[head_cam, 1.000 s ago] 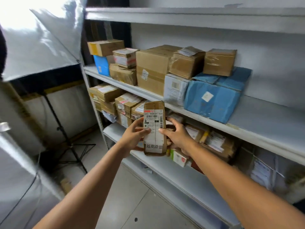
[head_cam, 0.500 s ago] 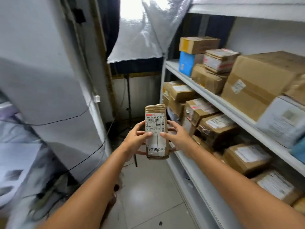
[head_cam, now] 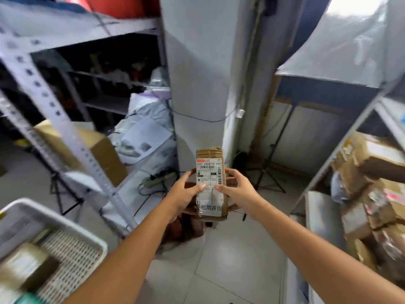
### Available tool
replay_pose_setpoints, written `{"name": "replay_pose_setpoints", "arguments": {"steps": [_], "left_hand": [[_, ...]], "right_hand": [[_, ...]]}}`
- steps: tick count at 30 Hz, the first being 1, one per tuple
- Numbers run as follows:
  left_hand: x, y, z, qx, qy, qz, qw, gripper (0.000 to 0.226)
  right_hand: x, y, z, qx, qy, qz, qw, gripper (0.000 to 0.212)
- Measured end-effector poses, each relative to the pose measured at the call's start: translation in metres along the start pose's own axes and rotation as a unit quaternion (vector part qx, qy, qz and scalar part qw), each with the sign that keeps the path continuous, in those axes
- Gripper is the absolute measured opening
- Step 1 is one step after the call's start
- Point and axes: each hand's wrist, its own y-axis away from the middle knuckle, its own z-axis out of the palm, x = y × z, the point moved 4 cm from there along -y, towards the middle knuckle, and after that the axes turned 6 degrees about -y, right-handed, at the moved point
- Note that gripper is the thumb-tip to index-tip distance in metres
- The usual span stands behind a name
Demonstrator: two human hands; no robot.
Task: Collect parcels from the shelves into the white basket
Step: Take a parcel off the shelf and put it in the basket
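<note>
Head view: a slim brown cardboard parcel (head_cam: 210,170), taped, with a white barcode label on its face, is held mid-air over the floor at centre. It stands upright, long axis vertical, label toward the camera. The left hand (head_cam: 185,194) and right hand (head_cam: 239,191) grip its sides, thumbs on the label. The white basket (head_cam: 54,216) sits near left, blurred and cut off, its contents unclear.

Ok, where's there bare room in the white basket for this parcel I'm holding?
The white basket shows bare mesh along its right wall, bordered on the left by the blurred parcels already inside. That left side is crowded. The parcel in your left hand and right hand would probably fit there.
</note>
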Motion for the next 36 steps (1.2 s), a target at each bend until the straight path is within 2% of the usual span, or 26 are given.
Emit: {"name": "replay_pose_setpoints", "arguments": {"steps": [2,7,11,17,20,24,27,36], "left_hand": [[-0.019,0.017,-0.022,0.045,0.014,-0.013,0.999,0.047],[-0.076,0.05,-0.086,0.15,0.001,-0.055,0.987,0.062],[-0.108,0.093,-0.135,0.191,0.042,-0.091,0.976,0.049],[-0.159,0.142,-0.22,0.248,0.108,-0.123,0.955,0.052],[-0.176,0.16,-0.262,0.277,0.124,-0.115,0.946,0.054],[-0.202,0.177,-0.316,0.299,0.172,-0.113,0.932,0.05],[-0.221,0.184,-0.355,0.319,0.197,-0.109,0.921,0.05],[-0.283,0.176,-0.436,0.367,0.251,-0.138,0.885,0.051]], "right_hand": [[0.004,-0.003,0.028,-0.043,0.02,-0.003,0.999,0.06],[0.013,-0.002,0.111,-0.157,0.049,-0.004,0.986,0.058],[0.02,0.005,0.187,-0.233,0.042,0.007,0.971,0.058],[0.021,0.015,0.302,-0.314,0.055,0.036,0.947,0.058],[0.014,0.017,0.358,-0.342,0.074,0.028,0.936,0.049],[0.01,0.015,0.432,-0.372,0.106,0.007,0.922,0.054],[0.012,0.012,0.481,-0.386,0.114,0.01,0.915,0.046],[0.032,-0.012,0.596,-0.438,0.125,0.067,0.887,0.06]]}}
